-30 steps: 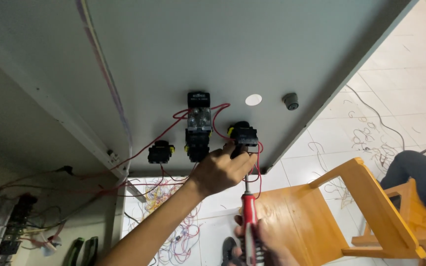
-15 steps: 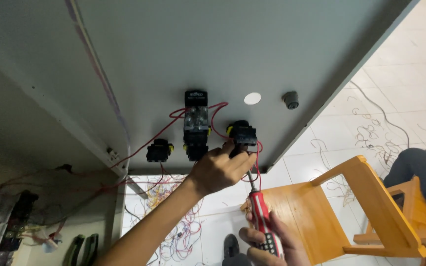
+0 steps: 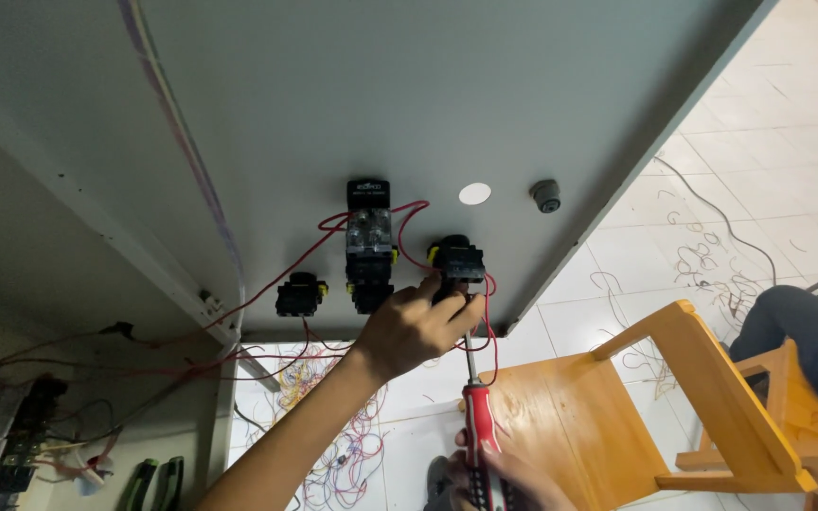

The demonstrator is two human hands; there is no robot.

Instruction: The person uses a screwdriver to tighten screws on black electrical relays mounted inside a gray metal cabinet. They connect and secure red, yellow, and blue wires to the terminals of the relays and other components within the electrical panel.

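Note:
My left hand [image 3: 416,326] reaches up to a black switch block [image 3: 457,258] mounted on the inside of a grey cabinet door [image 3: 352,104]; its fingers pinch the block's lower edge and a red wire [image 3: 490,312]. My right hand [image 3: 499,481] grips a red-and-black screwdriver [image 3: 478,416] at the bottom edge. The metal shaft points up and its tip meets the underside of that block, by my left fingers. Two more black components, a tall one [image 3: 369,244] and a small one [image 3: 299,295], sit to the left, linked by red wires.
A round hole [image 3: 474,193] and a black knob [image 3: 546,196] lie right of the blocks. A wooden chair [image 3: 655,407] stands below right, with another person's leg [image 3: 802,331] beside it. Loose wires litter the tiled floor [image 3: 333,445]. Pliers [image 3: 153,483] and wiring terminals [image 3: 11,435] are lower left.
The screwdriver was tilted away half a second ago; now it stands upright with its tip raised to the switch block. My left hand has stayed on the block.

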